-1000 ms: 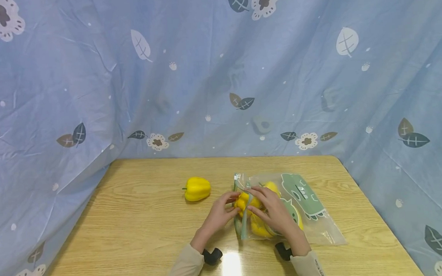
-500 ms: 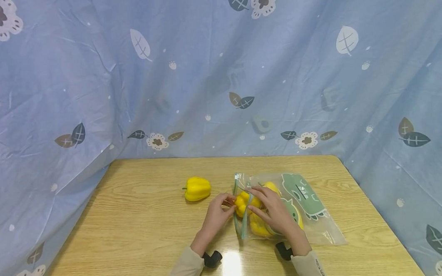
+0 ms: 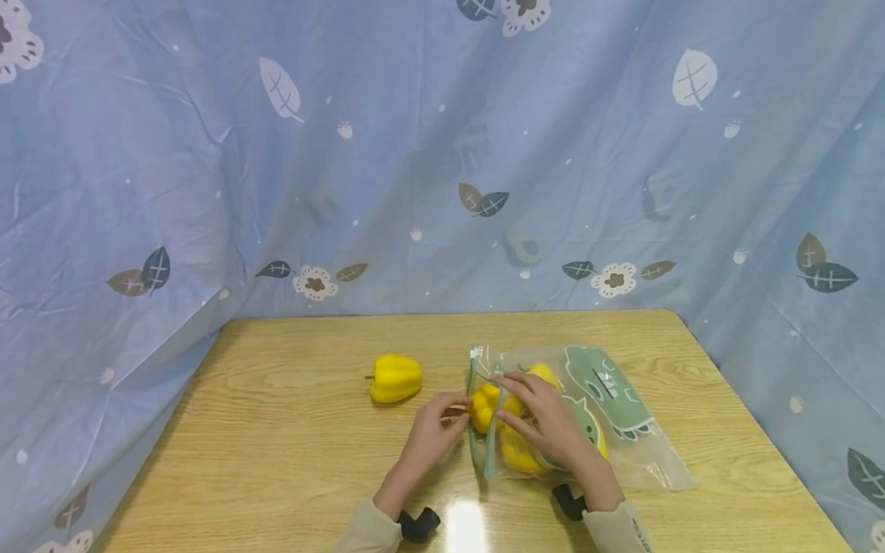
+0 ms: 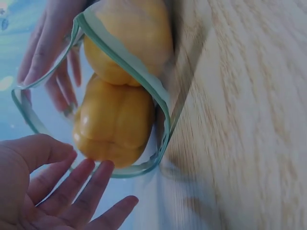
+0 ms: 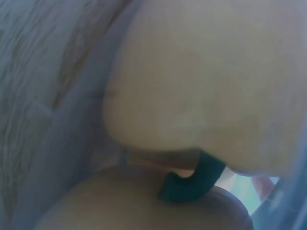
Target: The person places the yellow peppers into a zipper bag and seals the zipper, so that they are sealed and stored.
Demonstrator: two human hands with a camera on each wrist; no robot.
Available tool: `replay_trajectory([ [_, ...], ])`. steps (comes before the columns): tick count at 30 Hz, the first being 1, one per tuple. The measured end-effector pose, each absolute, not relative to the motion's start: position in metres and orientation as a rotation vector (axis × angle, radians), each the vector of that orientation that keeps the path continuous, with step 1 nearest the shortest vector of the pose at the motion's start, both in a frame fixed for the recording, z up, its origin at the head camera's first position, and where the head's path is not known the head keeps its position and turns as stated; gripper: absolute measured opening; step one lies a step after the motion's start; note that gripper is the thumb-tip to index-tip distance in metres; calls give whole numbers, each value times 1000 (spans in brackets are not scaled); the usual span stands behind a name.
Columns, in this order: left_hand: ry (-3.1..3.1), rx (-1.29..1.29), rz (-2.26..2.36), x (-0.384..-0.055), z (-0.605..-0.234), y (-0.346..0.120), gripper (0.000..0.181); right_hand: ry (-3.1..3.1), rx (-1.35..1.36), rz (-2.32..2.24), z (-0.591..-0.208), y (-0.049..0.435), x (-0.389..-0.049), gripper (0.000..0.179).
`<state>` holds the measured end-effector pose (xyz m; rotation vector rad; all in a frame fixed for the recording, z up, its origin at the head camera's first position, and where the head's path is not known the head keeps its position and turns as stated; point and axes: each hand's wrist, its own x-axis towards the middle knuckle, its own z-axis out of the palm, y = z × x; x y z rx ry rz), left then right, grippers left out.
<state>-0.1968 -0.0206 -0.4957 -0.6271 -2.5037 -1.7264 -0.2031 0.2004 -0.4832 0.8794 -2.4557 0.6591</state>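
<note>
A clear zip bag (image 3: 647, 459) with green cartoon prints lies on the right half of the table, its green-edged mouth facing left. Just inside that mouth sits a yellow bell pepper (image 4: 115, 122), with more yellow peppers (image 3: 523, 452) deeper in the bag. My right hand (image 3: 543, 413) holds the bag from above at the green strip, thumb and fingers spread around the front pepper. At the mouth, the fingertips of my left hand (image 4: 62, 191) are right at the rim, fingers loosely extended. In the right wrist view a green stem (image 5: 192, 182) shows between two peppers.
Another yellow bell pepper (image 3: 395, 377) lies on its side on the wooden table (image 3: 271, 452), left of the bag. Black wrist-worn pieces (image 3: 420, 526) show by both sleeves. A blue patterned curtain (image 3: 406, 145) hangs behind and beside the table.
My left hand has drawn back left from the front pepper to the bag's rim. The right hand and the loose pepper have stayed in place.
</note>
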Motion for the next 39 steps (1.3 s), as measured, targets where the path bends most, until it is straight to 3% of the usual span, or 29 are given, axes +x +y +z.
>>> replay_trajectory([
  [7,-2499,-662,-1841,-203,-505,-20,41,-2447,885,652,-483,200,-203,52],
  [19,-2540,-792,-1883,-192,-495,-12,47,-2433,879,646,-485,202,-204,50],
  [26,-2579,-864,-1855,-184,-471,-18,44,-2408,882,650,-486,201,-204,50],
  [39,-2609,-773,-1675,-207,-492,-39,35,-2436,884,669,-485,201,-205,51],
])
